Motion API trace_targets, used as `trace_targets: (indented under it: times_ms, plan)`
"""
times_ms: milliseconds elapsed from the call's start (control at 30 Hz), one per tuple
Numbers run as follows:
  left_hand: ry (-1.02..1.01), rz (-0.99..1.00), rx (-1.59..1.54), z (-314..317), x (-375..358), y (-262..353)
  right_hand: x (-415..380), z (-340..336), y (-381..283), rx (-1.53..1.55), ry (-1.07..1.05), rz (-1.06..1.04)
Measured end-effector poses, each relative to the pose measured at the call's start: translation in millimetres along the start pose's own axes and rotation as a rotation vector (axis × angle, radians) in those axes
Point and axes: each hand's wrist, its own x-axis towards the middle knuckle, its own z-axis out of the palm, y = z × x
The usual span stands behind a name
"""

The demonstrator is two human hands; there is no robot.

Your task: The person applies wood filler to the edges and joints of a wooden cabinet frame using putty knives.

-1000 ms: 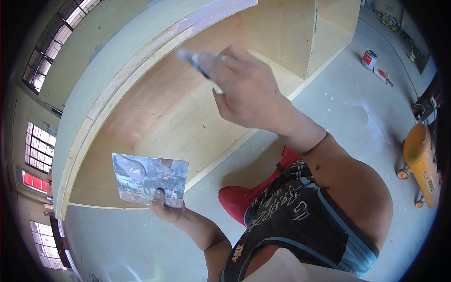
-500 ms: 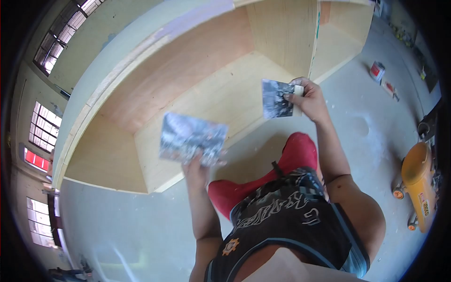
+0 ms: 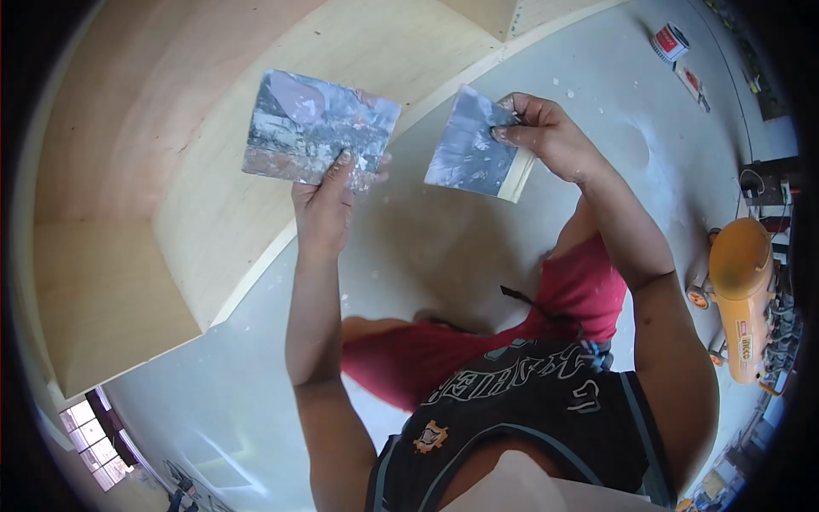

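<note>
My left hand [image 3: 326, 205] is closed on the lower edge of a flat rectangular putty board [image 3: 320, 119], its thumb on top. Grey and whitish smears cover the board, with a thicker lilac-grey patch near its upper left. In my right hand [image 3: 550, 136] is a wide putty scraper [image 3: 465, 145], a smeared grey blade with a cream strip along its grip edge. Thumb and fingers pinch it near that strip. A small gap separates board and scraper. Both are held up in front of a pale plywood cabinet [image 3: 243, 162], touching no part of it that I can see.
An open-fronted cabinet compartment lies at upper left. On the grey floor [image 3: 409, 264] at upper right stand a red-and-white can [image 3: 670, 41] and a small tool [image 3: 693, 85] beside it. A yellow wheeled air compressor [image 3: 739, 290] is at the right.
Both hands have moved up and left in view, and the board and scraper are closer together. The scraper has tilted. My view has shifted, so the cabinet appears farther up and left.
</note>
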Motion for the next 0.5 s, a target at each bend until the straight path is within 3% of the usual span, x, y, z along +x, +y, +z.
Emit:
trace_targets:
  times_ms: [167,200,300,433,500]
  plan:
    - [0.034,0.018,0.051,79,27,-64,-6,-63,23,0.208,0.126,-0.019]
    - [0.034,-0.041,0.039,37,28,-34,14,-8,8,0.218,0.156,0.032]
    - [-0.053,-0.028,0.000,133,44,-72,-15,-89,12,0.171,0.319,-0.026]
    - [-0.160,-0.027,0.257,204,66,-84,-43,-153,19,0.197,0.475,-0.088]
    - [-0.322,0.038,0.420,240,76,-82,-66,-180,6,0.208,0.534,-0.082]
